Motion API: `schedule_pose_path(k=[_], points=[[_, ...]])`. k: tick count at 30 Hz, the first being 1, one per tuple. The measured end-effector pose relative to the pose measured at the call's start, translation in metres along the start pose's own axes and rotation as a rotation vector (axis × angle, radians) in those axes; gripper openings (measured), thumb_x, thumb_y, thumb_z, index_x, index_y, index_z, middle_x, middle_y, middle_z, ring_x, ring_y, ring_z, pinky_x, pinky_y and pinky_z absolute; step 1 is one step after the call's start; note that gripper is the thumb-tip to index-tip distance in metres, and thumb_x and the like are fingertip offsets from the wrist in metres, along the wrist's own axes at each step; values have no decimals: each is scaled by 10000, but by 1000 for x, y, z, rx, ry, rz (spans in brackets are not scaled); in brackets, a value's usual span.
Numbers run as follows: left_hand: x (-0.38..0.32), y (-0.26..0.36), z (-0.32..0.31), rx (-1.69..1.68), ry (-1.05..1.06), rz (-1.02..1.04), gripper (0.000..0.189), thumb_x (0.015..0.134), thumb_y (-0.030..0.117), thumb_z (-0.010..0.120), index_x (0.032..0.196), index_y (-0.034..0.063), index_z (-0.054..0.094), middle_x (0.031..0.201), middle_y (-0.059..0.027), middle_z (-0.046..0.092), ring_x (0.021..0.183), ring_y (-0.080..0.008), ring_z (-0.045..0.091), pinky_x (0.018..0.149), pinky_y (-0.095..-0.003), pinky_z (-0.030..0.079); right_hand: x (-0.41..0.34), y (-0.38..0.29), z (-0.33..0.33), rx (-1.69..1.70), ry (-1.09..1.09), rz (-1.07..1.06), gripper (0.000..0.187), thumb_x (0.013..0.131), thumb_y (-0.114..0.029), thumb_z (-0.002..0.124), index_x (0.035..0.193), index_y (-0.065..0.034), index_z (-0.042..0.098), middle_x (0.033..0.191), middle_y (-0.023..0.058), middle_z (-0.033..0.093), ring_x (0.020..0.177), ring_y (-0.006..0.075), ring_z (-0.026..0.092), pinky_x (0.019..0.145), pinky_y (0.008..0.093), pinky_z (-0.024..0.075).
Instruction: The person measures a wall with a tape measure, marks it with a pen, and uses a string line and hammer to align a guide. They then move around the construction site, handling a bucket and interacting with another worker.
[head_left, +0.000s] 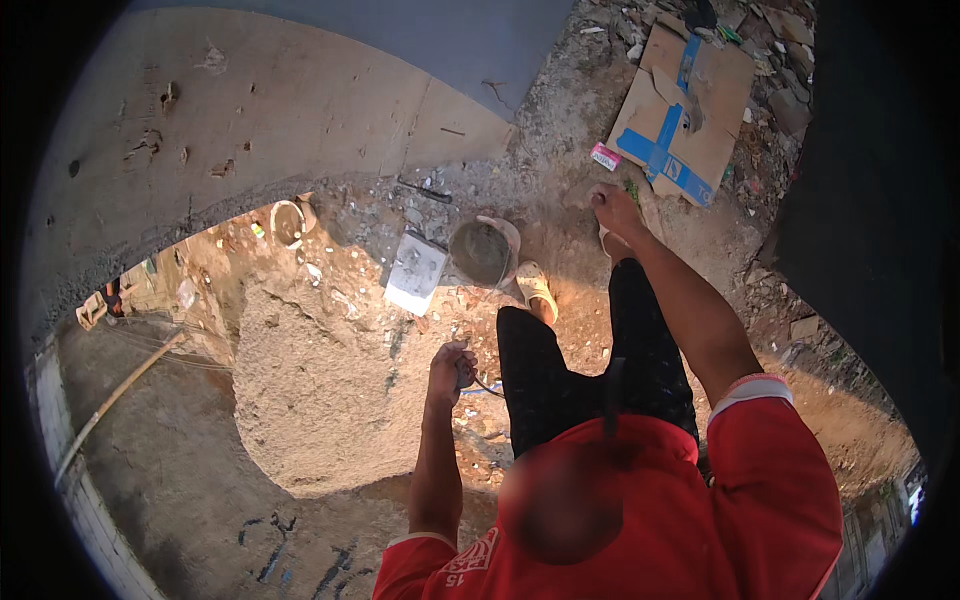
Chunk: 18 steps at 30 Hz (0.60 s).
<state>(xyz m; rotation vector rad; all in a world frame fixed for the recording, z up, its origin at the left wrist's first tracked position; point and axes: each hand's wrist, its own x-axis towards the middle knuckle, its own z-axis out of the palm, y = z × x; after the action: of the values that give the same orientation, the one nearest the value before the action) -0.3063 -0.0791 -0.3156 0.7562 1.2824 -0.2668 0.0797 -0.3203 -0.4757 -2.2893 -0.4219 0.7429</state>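
Note:
My left hand (452, 367) is closed around a dark tool, perhaps a trowel by its handle; its blade cannot be made out. My right hand (616, 210) is raised in front of my right foot with its fingers curled, and whether anything is in it cannot be told. Ahead of my left foot stands a bucket (481, 253) holding grey wet mortar. A pale square board (417, 273) with grey smears on it lies beside that bucket. Behind them, a dark bar-like object (424, 190) lies on the ground.
A second bucket (288, 224) stands further left, near a large sand heap (322, 390). A concrete wall (285, 97) rises ahead. Flattened cardboard (686, 112) with blue tape and a small pink packet (605, 156) lie at upper right amid rubble. A person (112, 296) is partly visible far left.

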Motion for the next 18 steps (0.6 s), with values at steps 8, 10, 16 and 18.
schedule_pose_path(k=[8, 10, 16, 18], points=[[248, 8, 110, 126, -33, 300, 141, 950, 152, 537, 1031, 43, 577, 818, -58, 619, 664, -112, 555, 593, -261, 461, 185, 54, 78, -18, -76, -187, 227, 905, -204, 539, 1000, -39, 662, 929, 237, 663, 903, 434, 632, 809, 512, 490], [335, -3, 131, 186, -35, 441, 141, 940, 145, 549, 1016, 32, 585, 843, -68, 617, 721, -144, 570, 634, -284, 459, 227, 62, 101, -96, -82, -316, 225, 931, -216, 530, 1000, -49, 664, 900, 228, 659, 875, 436, 629, 789, 514, 485], [509, -59, 178, 826, 409, 946, 158, 875, 123, 572, 1000, 30, 601, 876, -175, 618, 825, -375, 610, 727, -463, 476, 299, 61, 150, -304, -208, -596, 341, 984, -316, 506, 965, -5, 646, 879, 253, 646, 887, 459, 617, 806, 531, 473], [543, -72, 189, 882, 437, 819, 178, 857, 124, 581, 1009, 35, 604, 922, -208, 613, 900, -426, 597, 777, -507, 464, 303, 59, 159, -370, -239, -615, 363, 987, -330, 503, 953, 5, 640, 854, 252, 645, 869, 455, 621, 796, 529, 473]])
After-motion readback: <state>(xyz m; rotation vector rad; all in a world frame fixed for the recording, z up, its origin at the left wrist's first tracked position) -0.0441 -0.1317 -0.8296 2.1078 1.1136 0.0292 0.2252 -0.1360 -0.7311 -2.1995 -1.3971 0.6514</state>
